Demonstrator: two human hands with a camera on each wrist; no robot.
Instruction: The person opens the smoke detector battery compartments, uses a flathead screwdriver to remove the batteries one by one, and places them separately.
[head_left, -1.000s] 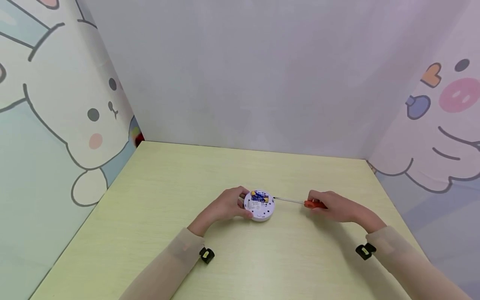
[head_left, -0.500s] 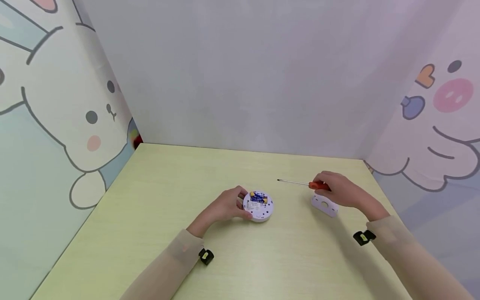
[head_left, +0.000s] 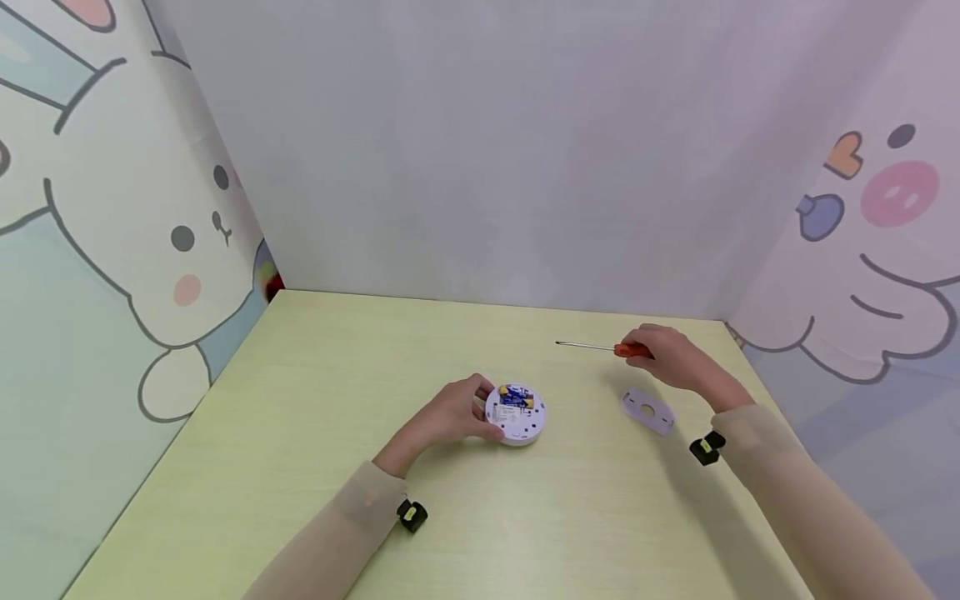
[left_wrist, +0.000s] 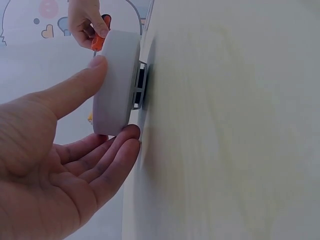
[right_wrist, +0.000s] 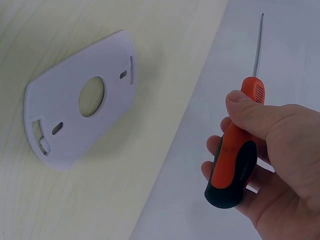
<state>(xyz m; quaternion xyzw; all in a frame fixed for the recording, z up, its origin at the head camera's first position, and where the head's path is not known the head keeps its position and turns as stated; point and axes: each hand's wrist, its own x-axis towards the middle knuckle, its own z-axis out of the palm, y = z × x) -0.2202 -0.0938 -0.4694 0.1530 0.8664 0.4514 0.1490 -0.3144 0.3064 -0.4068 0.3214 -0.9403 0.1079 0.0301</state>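
My left hand grips the side of a round white smoke detector, thumb on one edge and fingers on the other. Its back faces up, showing blue-and-yellow batteries in their bay. In the left wrist view a slatted part juts from the detector's underside, close to the table. My right hand holds a screwdriver by its orange and black handle, raised over the table, with the metal shaft pointing left. Below that hand lies a flat white mounting plate with a round centre hole and slots.
The pale wooden table ends at a grey-white back wall. Side panels with cartoon animals stand at left and right. Each sleeve bears a small black wrist device.
My right hand has lifted the screwdriver away from the detector toward the back of the table, uncovering the mounting plate. My left hand and the detector have stayed in place.
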